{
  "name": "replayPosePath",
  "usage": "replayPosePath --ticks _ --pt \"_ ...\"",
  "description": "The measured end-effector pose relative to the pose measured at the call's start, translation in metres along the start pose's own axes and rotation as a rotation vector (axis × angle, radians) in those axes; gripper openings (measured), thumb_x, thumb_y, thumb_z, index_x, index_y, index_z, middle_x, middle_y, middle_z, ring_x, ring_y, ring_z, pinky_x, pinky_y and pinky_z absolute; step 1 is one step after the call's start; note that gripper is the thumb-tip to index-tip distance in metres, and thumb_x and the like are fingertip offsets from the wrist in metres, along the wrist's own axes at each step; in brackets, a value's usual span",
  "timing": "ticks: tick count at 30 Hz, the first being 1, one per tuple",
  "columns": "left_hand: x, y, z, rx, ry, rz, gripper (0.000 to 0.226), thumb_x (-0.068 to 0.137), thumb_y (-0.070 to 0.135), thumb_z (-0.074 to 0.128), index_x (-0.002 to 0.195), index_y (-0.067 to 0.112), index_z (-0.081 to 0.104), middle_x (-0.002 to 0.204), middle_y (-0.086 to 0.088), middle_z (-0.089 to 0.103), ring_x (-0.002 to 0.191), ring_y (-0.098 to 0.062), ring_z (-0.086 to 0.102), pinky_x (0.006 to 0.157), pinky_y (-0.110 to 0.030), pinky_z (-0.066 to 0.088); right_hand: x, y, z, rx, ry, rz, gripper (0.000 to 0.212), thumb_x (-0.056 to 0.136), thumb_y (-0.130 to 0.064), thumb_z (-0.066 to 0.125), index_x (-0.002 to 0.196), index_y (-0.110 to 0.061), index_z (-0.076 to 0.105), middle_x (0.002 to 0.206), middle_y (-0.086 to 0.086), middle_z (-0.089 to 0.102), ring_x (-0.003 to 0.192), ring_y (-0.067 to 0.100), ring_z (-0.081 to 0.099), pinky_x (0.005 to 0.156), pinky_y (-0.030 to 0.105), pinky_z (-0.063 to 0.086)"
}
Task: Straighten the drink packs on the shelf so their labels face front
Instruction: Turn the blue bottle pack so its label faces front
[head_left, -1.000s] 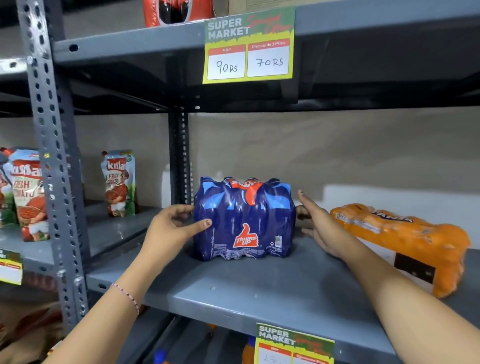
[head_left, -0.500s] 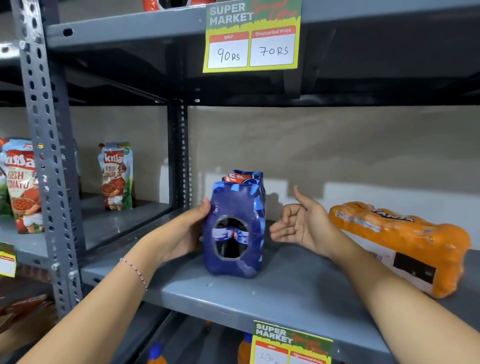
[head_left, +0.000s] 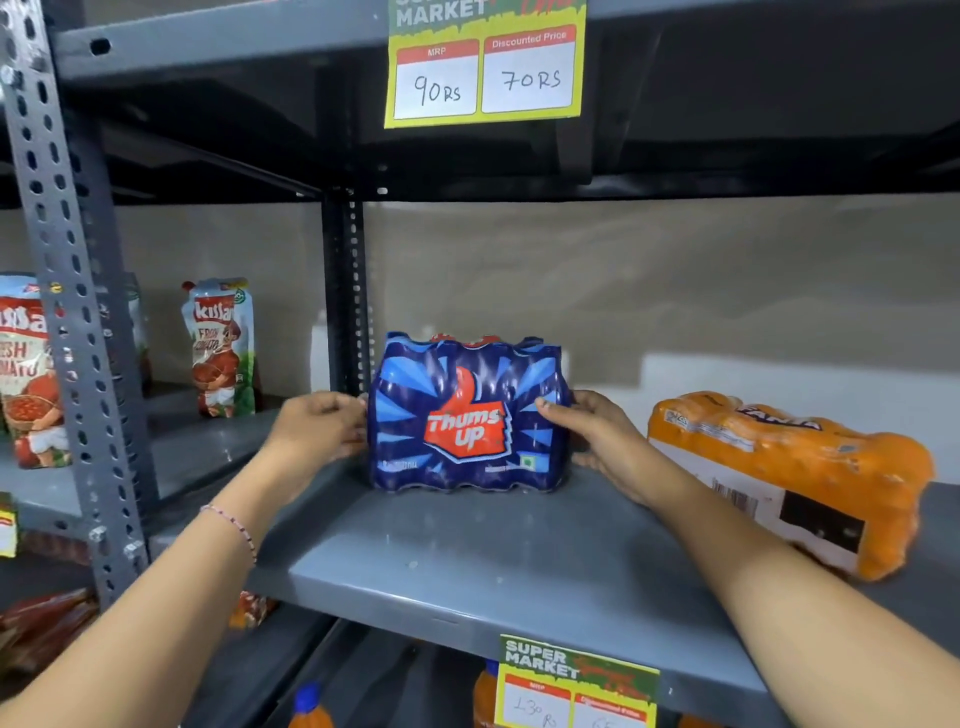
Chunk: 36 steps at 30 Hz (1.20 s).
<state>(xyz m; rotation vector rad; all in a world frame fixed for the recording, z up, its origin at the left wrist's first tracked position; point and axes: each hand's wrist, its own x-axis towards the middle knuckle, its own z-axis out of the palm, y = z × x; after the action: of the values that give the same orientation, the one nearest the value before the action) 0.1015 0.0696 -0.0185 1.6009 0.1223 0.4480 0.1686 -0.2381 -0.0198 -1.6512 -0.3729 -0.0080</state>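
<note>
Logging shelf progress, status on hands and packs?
Left hand and right hand grip blue shrink-wrapped Thums Up pack, upright, label front. Orange shrink-wrapped pack lies on its side. Nothing blocking.

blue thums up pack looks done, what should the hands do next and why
Probably let go of the blue pack and reach for the orange pack. The blue one stands upright with its logo facing front, held by the left hand and right hand; the orange one lies on its side, angled, barcode showing.
</note>
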Motion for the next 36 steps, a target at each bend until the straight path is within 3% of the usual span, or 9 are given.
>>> replayPosePath --ticks 2,5,8,14,16,25,33,34,36 --pt "0.000 -0.001 0.010 -0.044 -0.105 -0.047 0.046 0.093 0.048 0.063 0.117 0.008 0.070 0.126 -0.019 0.073 0.108 -0.027 0.071 0.101 -0.048 0.054 -0.003 -0.002 -0.001 -0.118 0.010 -0.019 0.066 0.066 -0.051 0.086 0.118 -0.020 0.060 0.118 0.003 0.074 0.108 0.023 0.072 0.101 0.050 0.053" --pt "-0.002 0.000 0.019 0.105 -0.165 -0.008 0.083 0.067 0.079 0.069 0.126 0.020 0.065 0.122 0.000 0.076 0.110 -0.021 0.073 0.104 -0.047 0.052 -0.010 -0.007 0.003 -0.267 -0.051 -0.006 0.084 0.054 -0.066 0.086 0.122 -0.024 0.062 0.117 -0.001 0.075 0.105 0.021 0.073 0.096 0.051 0.057" --pt "-0.008 0.005 0.026 0.245 -0.109 0.064 0.051 0.090 0.061 0.059 0.126 0.025 0.057 0.122 0.000 0.072 0.106 -0.021 0.072 0.096 -0.040 0.055 -0.019 -0.016 0.010 -0.451 -0.075 -0.039 0.074 0.066 -0.056 0.084 0.130 -0.030 0.058 0.118 -0.006 0.073 0.102 0.019 0.074 0.082 0.048 0.063" --pt "-0.036 0.003 0.009 0.255 -0.128 0.066 0.064 0.082 0.067 0.062 0.133 0.029 0.057 0.124 0.005 0.073 0.109 -0.020 0.071 0.102 -0.045 0.053 -0.058 -0.037 0.011 -0.624 -0.105 0.001 0.050 0.072 -0.047 0.083 0.117 -0.036 0.065 0.107 -0.011 0.075 0.092 0.011 0.073 0.075 0.036 0.065" --pt "-0.051 0.001 0.003 0.282 -0.140 0.111 0.051 0.089 0.061 0.059 0.131 0.031 0.055 0.117 0.010 0.071 0.110 -0.018 0.070 0.101 -0.043 0.053 -0.077 -0.041 0.011 -0.620 -0.107 -0.007 0.045 0.074 -0.045 0.083 0.115 -0.034 0.067 0.103 -0.012 0.076 0.090 0.010 0.074 0.074 0.036 0.065" --pt "-0.101 0.010 -0.006 0.316 -0.170 0.206 0.033 0.077 0.070 0.051 0.100 0.047 0.055 0.107 0.025 0.068 0.098 0.000 0.067 0.085 -0.029 0.052 -0.131 -0.048 0.014 -0.605 -0.116 0.009 0.043 0.066 -0.057 0.083 0.103 -0.052 0.062 0.104 -0.023 0.075 0.091 0.002 0.073 0.072 0.026 0.062" --pt "-0.109 0.008 -0.001 0.311 -0.088 0.223 0.016 0.087 0.062 0.051 0.098 0.052 0.054 0.102 0.030 0.062 0.095 0.005 0.061 0.078 -0.022 0.045 -0.150 -0.061 0.005 -0.652 -0.201 0.044 0.055 0.069 -0.066 0.076 0.115 -0.038 0.065 0.110 -0.015 0.077 0.098 0.004 0.073 0.087 0.031 0.060" --pt "-0.109 0.006 0.002 0.291 -0.046 0.226 0.018 0.088 0.062 0.053 0.100 0.049 0.057 0.102 0.028 0.064 0.097 0.002 0.063 0.080 -0.027 0.046 -0.153 -0.062 -0.007 -0.604 -0.142 -0.007 0.054 0.069 -0.065 0.076 0.110 -0.029 0.070 0.105 -0.010 0.079 0.096 0.005 0.073 0.087 0.028 0.058" --pt "-0.110 -0.002 0.009 0.249 0.106 0.285 0.022 0.091 0.057 0.061 0.108 0.043 0.059 0.108 0.015 0.068 0.106 -0.016 0.067 0.088 -0.039 0.051 -0.157 -0.063 -0.043 -0.517 0.229 -0.176 0.044 0.073 -0.053 0.078 0.100 -0.018 0.074 0.096 -0.008 0.079 0.087 0.002 0.071 0.081 0.016 0.051"
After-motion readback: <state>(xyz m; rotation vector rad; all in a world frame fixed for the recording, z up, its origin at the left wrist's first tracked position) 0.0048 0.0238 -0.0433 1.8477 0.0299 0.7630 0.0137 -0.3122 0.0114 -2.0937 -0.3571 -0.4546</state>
